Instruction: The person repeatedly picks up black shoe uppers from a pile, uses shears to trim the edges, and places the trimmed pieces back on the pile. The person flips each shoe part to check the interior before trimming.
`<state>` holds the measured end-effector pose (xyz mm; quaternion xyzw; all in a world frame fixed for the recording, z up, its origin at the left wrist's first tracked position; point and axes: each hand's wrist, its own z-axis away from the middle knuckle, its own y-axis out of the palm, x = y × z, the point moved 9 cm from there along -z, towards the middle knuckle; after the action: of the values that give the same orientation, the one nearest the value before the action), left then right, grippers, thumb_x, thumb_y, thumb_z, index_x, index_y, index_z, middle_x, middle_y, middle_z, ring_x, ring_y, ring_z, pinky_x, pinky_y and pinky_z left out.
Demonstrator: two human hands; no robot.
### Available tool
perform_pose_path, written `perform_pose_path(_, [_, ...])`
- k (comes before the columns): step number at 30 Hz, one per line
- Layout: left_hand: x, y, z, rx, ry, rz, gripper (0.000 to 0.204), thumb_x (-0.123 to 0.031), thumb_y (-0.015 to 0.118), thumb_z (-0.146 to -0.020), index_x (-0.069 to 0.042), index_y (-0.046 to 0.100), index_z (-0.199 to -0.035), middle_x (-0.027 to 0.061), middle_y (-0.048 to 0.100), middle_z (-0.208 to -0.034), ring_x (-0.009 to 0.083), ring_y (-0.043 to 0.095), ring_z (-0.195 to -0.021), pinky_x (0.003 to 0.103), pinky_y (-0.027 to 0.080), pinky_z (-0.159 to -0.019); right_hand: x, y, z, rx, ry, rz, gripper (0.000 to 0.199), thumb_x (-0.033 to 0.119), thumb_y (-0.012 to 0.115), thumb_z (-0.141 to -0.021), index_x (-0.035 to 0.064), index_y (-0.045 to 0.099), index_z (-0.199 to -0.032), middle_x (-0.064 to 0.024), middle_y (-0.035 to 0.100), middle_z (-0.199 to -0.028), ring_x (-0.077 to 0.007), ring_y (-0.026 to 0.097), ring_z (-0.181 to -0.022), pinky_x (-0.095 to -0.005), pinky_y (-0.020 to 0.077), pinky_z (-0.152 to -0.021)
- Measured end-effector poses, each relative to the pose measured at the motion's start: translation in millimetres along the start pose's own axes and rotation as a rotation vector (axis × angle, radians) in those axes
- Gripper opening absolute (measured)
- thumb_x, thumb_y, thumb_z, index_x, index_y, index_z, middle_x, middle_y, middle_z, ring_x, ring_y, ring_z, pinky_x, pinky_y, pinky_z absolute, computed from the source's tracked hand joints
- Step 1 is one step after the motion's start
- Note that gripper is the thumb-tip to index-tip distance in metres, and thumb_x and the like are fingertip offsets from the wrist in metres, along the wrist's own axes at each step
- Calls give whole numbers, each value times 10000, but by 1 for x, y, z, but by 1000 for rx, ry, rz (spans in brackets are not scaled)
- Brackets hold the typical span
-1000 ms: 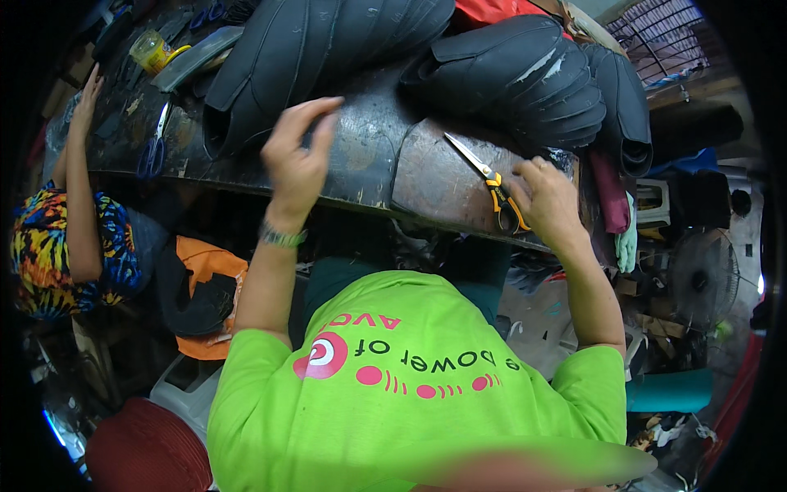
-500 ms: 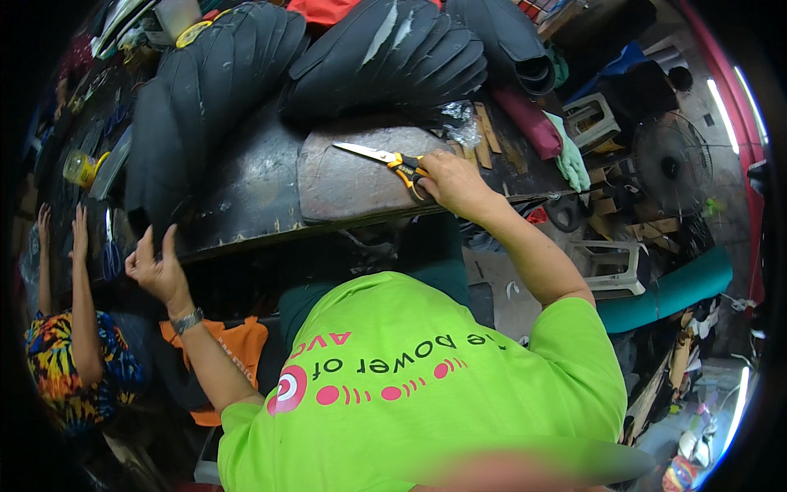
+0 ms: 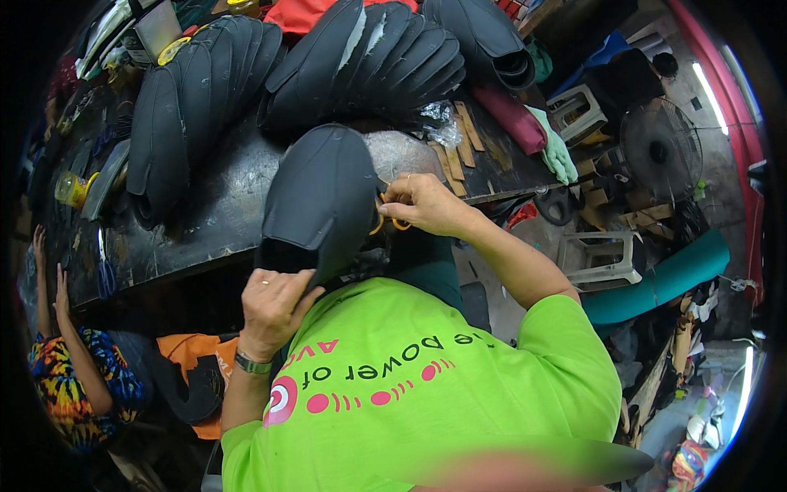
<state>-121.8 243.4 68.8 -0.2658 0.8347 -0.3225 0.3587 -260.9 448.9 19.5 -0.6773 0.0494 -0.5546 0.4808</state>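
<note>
Right now the left hand (image 3: 270,307) is gripping the near end of a black moulded rubber piece (image 3: 320,197), its fingers (image 3: 283,289) curled tight on the lower rim. That piece is standing tilted at the near edge of the dark worn surface (image 3: 205,221) and is hiding part of the pale patch behind it. The right hand (image 3: 422,203) is closing around the yellow handles of a pair of scissors (image 3: 389,220), just beside the piece's right side; the blades are hidden behind the piece.

Two fanned stacks of similar black pieces are lying toward the far edge, one at the far left (image 3: 184,107) and one in the middle (image 3: 369,61). Thin wooden strips (image 3: 459,152) and a crumpled bit of clear plastic (image 3: 438,119) are lying near the right edge, with a dark red roll (image 3: 512,119) and a green glove (image 3: 559,156) at that end. A yellowish jar (image 3: 70,189) is sitting by the left edge; what it contains cannot be made out.

Another person in a tie-dye shirt (image 3: 70,385) is sitting to the left, below the surface. Stools (image 3: 602,258), a floor fan (image 3: 660,148) and a teal roll (image 3: 656,279) are crowding the floor at right.
</note>
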Motion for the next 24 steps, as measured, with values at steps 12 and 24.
perform_pose_path(12, [3,-23,12,-229,-121,123,279,-114,828,-753,14,689,-958,95,638,-745,267,576,-631,361,417,-619,-4,-12,3,-161,77,-103,259,210,650,-937,-5,696,-1074,-154,655,-1108,-289,648,-999,-410,506,-849])
perform_pose_path(24, [-7,5,4,14,71,298,307,-194,884,-668,-38,702,-860,56,668,-756,217,587,-637,340,430,-622,22,72,8,390,32,-2035,597,556,647,-895,126,620,-1308,-84,624,-1326,-259,558,-1249,-489,389,-1097])
